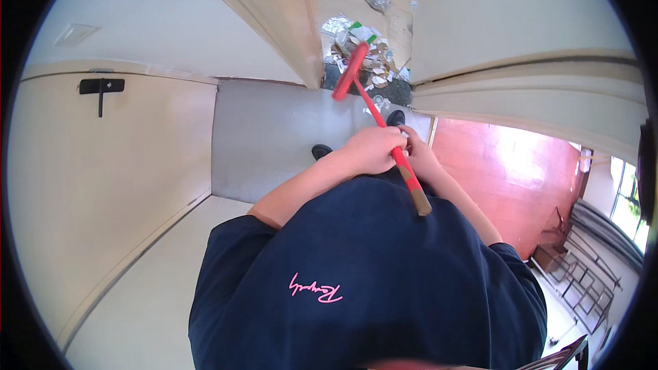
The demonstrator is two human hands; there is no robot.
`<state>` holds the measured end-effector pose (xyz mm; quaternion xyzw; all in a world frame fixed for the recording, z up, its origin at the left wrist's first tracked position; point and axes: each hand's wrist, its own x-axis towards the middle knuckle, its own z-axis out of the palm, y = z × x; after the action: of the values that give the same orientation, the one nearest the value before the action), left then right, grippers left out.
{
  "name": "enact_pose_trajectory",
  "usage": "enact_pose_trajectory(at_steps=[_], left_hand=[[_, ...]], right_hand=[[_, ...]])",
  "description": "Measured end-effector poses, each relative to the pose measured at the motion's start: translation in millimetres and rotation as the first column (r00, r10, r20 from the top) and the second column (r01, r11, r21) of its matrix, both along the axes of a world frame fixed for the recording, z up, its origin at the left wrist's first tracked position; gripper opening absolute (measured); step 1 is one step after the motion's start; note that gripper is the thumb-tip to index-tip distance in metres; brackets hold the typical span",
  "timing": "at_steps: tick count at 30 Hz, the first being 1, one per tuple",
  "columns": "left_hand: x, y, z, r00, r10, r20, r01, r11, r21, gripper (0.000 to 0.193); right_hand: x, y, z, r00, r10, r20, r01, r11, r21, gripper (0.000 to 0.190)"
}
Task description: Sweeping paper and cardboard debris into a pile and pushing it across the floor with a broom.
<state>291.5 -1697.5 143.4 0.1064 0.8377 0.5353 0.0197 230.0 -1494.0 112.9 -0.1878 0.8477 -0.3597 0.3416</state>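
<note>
A red long-handled broom (411, 180) slants away from my chest, its handle worn to bare brown at the near end. My left hand (378, 148) is closed around the handle at about waist height. Close against it, my right hand (422, 156) has bent fingers at the handle; whether they grip it is hidden. The broom's red head (351, 72), slightly blurred, is over the near left side of a litter pile (378, 54). Torn paper, cardboard bits, shiny plastic and green pieces make up the pile. It lies in a doorway, partly on a dark threshold strip (398, 93).
A crumpled clear plastic piece (379, 3) lies beyond the pile. Walls flank the doorway. My black shoes (322, 152) stand on grey floor (262, 133). At left is a cream door (139, 154) with a black handle (102, 86). A red-floored room (493, 174) with metal frames (586, 288) opens at right.
</note>
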Motion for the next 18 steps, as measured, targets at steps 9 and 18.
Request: enact_pose_trajectory(at_steps=[9,18], left_hand=[[15,33,1,0.985,-0.17,0.026,0.169,0.985,0.047,0.012],[-26,47,16,0.968,-0.011,0.25,-0.002,0.999,0.052,0.015]], right_hand=[[24,20,-101,0.966,0.209,0.155,-0.18,0.966,-0.184,0.049],[-7,51,-178,0.94,0.191,0.283,-0.057,0.906,-0.419,0.042]])
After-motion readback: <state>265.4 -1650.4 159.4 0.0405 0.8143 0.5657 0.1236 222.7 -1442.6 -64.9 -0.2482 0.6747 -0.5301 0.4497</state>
